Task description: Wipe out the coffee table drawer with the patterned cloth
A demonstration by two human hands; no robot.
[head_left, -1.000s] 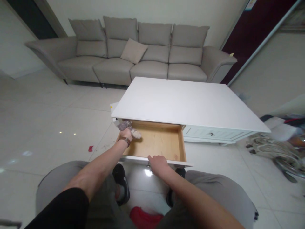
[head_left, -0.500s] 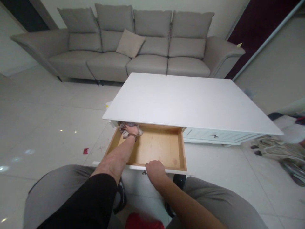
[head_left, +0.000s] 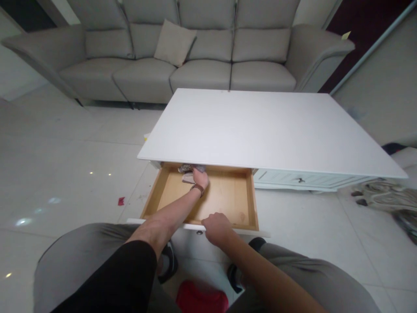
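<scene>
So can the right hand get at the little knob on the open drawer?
Looks like yes: the right hand is on the front edge of the drawer, right beside the knob, and nothing seems in the way.

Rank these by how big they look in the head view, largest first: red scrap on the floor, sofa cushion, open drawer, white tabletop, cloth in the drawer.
1. White tabletop
2. Open drawer
3. Sofa cushion
4. Cloth, visible part only
5. Red scrap
</scene>
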